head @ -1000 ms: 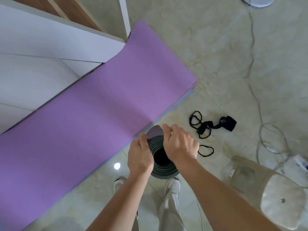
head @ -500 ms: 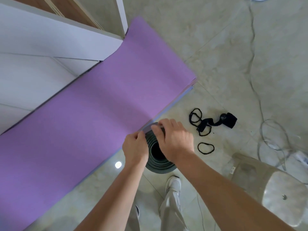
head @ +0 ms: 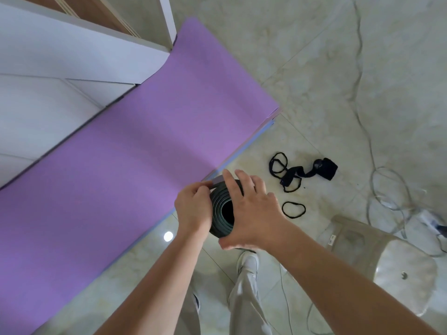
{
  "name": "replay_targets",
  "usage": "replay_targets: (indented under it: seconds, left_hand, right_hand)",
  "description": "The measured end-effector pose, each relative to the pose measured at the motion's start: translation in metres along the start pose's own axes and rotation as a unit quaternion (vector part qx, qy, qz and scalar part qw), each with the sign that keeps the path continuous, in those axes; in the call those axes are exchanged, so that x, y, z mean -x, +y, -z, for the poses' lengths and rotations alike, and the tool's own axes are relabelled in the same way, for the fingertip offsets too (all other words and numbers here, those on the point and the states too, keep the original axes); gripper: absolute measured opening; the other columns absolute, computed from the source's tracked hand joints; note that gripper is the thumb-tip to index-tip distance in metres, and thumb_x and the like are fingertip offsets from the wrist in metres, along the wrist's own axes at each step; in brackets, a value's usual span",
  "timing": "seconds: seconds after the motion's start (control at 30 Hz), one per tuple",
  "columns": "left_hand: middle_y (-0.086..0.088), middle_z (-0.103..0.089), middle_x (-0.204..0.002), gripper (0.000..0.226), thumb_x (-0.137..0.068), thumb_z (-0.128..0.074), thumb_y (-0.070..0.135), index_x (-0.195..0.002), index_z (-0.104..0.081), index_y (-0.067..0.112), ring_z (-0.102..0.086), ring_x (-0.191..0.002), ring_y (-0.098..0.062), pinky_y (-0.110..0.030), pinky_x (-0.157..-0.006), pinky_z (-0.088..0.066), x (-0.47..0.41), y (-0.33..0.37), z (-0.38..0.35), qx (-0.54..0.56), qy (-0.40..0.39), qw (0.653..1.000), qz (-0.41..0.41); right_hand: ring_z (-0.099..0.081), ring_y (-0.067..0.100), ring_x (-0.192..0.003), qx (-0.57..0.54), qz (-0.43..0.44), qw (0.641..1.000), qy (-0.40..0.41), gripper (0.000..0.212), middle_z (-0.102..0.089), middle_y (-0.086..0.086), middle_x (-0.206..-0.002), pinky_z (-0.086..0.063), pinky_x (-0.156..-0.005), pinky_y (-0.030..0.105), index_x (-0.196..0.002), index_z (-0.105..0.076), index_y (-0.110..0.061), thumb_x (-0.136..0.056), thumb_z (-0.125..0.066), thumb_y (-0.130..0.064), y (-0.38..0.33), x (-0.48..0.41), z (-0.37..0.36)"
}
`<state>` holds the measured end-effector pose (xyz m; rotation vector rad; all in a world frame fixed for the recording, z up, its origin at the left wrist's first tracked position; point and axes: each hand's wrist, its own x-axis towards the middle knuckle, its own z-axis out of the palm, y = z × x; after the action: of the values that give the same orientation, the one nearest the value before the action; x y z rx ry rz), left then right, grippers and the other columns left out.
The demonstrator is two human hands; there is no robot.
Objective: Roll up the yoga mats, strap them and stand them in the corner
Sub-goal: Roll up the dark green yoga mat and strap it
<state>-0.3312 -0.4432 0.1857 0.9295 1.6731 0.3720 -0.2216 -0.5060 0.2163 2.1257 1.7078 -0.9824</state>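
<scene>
- Fingers point(head: 205, 189) of the left hand point(head: 193, 210) are curled tight, and with the thumb they pinch the loose outer end of a rolled dark grey-green foam yoga mat point(head: 217, 200) at its far left rim.
- Right hand point(head: 254, 213) lies over the right side of the same roll. Its fingers are spread and bent across the far rim, and the thumb is hooked along the near edge, so the roll is clasped between both hands.
- Seen end-on from above, the roll shows its spiral layers around a dark hollow core. It is held above the floor, just beside the near long edge of a flat purple foam yoga mat point(head: 145, 153).
- That purple mat lies unrolled on the pale marbled floor tiles point(head: 314, 68), with its far corner against a white panelled cabinet point(head: 60, 68).
- A tangle of black fabric straps and loops point(head: 296, 172) lies on the tiles to the right of the hands, with a single black elastic loop point(head: 294, 210) near it.
- A translucent plastic stool point(head: 399, 269) stands at lower right, and thin pale cables point(head: 387, 189) trail over the floor beyond it.
- Below the roll are a white shoe point(head: 249, 259) and a light grey trouser leg point(head: 244, 301).
</scene>
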Motion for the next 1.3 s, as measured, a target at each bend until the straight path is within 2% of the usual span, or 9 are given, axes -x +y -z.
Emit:
replay_targets:
  seconds: [0.27,0.4,0.63,0.77,0.87,0.93,1.0,1.13,1.3]
  left_hand:
    - [0.013,-0.071,-0.087,0.031,-0.092,-0.065,0.009,-0.083,-0.072,0.038,-0.066,-0.08,-0.002,-0.019,-0.077,-0.049,-0.021,0.01,0.004,-0.172,-0.13,0.965,-0.149]
    - [0.005,-0.068,-0.091,0.019,-0.094,-0.061,0.012,-0.101,-0.078,0.018,-0.058,-0.095,-0.019,-0.027,-0.079,-0.037,-0.014,0.004,0.006,-0.312,-0.078,0.909,-0.265]
    - [0.021,-0.061,-0.082,0.015,-0.083,-0.065,0.022,-0.092,-0.073,0.031,-0.052,-0.088,-0.003,-0.017,-0.077,-0.039,0.017,-0.033,0.011,-0.25,-0.095,0.868,-0.419]
    - [0.027,-0.039,-0.149,0.077,-0.076,-0.076,0.033,-0.144,-0.041,0.042,-0.031,-0.142,0.004,-0.016,-0.116,-0.023,0.021,-0.039,0.044,-0.23,-0.326,0.87,-0.29]
    - [0.025,0.023,-0.159,0.15,-0.054,-0.086,0.063,-0.15,0.026,0.037,0.023,-0.148,0.002,-0.032,-0.122,0.015,-0.005,-0.055,0.066,-0.506,-0.306,0.756,-0.281]
    - [0.015,0.03,-0.159,0.166,-0.043,-0.085,0.073,-0.139,0.044,0.031,0.03,-0.147,-0.007,-0.043,-0.121,0.02,-0.025,-0.062,0.073,-0.574,-0.264,0.727,-0.269]
    - [0.017,0.025,-0.157,0.171,-0.04,-0.09,0.067,-0.141,0.043,0.03,0.032,-0.144,-0.011,-0.043,-0.119,0.02,-0.041,-0.067,0.073,-0.562,-0.264,0.747,-0.238]
    - [0.026,-0.006,-0.161,0.154,-0.041,-0.094,0.056,-0.142,0.022,0.064,0.007,-0.153,-0.014,-0.045,-0.125,-0.01,-0.061,-0.085,0.071,-0.45,-0.3,0.825,-0.168]
    - [0.016,-0.016,-0.156,0.156,-0.049,-0.093,0.056,-0.154,0.021,0.037,-0.018,-0.147,-0.008,-0.027,-0.119,-0.021,-0.082,-0.12,0.025,-0.454,-0.285,0.819,-0.205]
  right_hand:
    - [0.022,0.037,-0.147,0.016,-0.064,0.998,-0.016,0.143,0.032,0.004,-0.157,-0.008,-0.113,0.068,-0.142,0.039,-0.031,-0.057,-0.067,-0.076,0.006,0.0,-0.003]
    - [-0.014,0.032,-0.138,-0.02,-0.043,0.998,0.028,0.135,0.003,0.002,-0.154,-0.045,-0.095,0.051,-0.147,0.026,-0.036,-0.056,-0.069,-0.07,0.012,0.004,-0.001]
    - [-0.04,0.013,-0.114,-0.084,0.046,0.988,0.122,0.097,-0.035,-0.015,-0.124,-0.054,-0.077,0.036,-0.136,-0.021,-0.05,-0.049,-0.064,-0.064,0.062,0.044,-0.022]
    - [-0.042,0.002,-0.114,-0.16,0.085,0.978,0.104,0.092,-0.041,-0.024,-0.123,-0.049,-0.082,0.034,-0.132,-0.031,-0.053,-0.047,-0.066,-0.062,0.083,0.04,-0.008]
    - [-0.049,0.0,-0.116,-0.283,0.107,0.95,0.076,0.09,-0.05,-0.027,-0.121,-0.049,-0.092,0.037,-0.129,-0.042,-0.053,-0.046,-0.076,-0.046,0.095,0.027,0.007]
    - [-0.056,0.0,-0.115,-0.373,0.112,0.92,0.046,0.089,-0.057,-0.025,-0.119,-0.048,-0.093,0.028,-0.127,-0.05,-0.049,-0.045,-0.081,-0.034,0.102,0.019,0.011]
    - [-0.06,0.002,-0.112,-0.435,0.122,0.891,0.03,0.089,-0.063,-0.021,-0.116,-0.047,-0.09,0.019,-0.127,-0.054,-0.04,-0.043,-0.082,-0.03,0.108,0.006,0.008]
    - [-0.062,0.022,-0.116,-0.522,0.126,0.843,0.039,0.089,-0.065,0.002,-0.122,-0.052,-0.095,0.038,-0.129,-0.057,-0.024,-0.044,-0.084,-0.027,0.125,-0.026,-0.023]
    - [-0.064,0.024,-0.111,-0.577,0.122,0.804,0.074,0.089,-0.067,0.006,-0.118,-0.051,-0.088,0.035,-0.127,-0.059,-0.018,-0.04,-0.082,-0.026,0.165,-0.08,-0.076]
